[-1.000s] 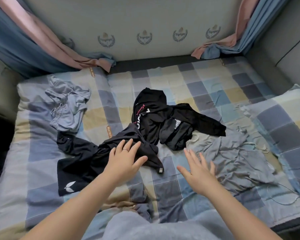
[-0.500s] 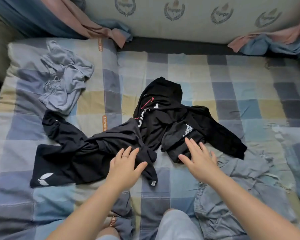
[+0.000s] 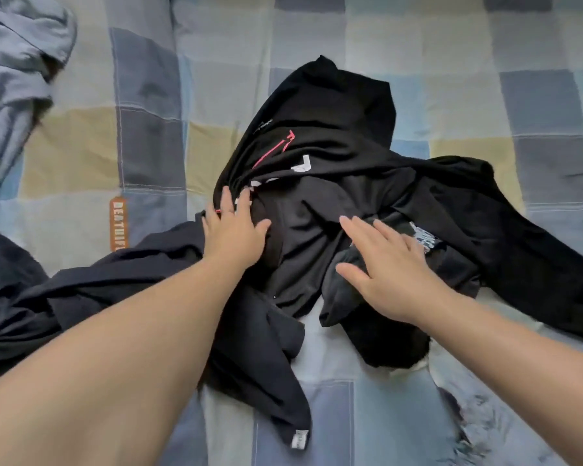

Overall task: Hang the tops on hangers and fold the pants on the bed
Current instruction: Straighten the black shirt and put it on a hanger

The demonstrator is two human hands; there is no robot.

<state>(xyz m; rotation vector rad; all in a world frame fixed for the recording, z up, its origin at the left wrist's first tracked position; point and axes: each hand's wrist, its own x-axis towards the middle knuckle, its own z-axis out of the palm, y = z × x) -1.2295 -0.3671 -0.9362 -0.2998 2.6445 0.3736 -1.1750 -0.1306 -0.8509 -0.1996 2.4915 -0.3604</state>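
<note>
Nearest us, along the lower edge, a dark navy garment (image 3: 122,290) trails under the left forearm (image 3: 115,364), its white tag (image 3: 298,443) at bottom centre, and crumpled grey cloth (image 3: 482,422) lies lower right. Mid-frame we see the left hand (image 3: 234,232) laid on the black top (image 3: 334,139), fingers straight and close together, tips at a pucker in the fabric. The right hand (image 3: 392,267) rests spread flat on its folds. The top is heaped at the centre of the checked bed (image 3: 81,146), touching the navy piece. Farther off, upper left, a pale blue-grey garment (image 3: 17,62) lies apart
</note>
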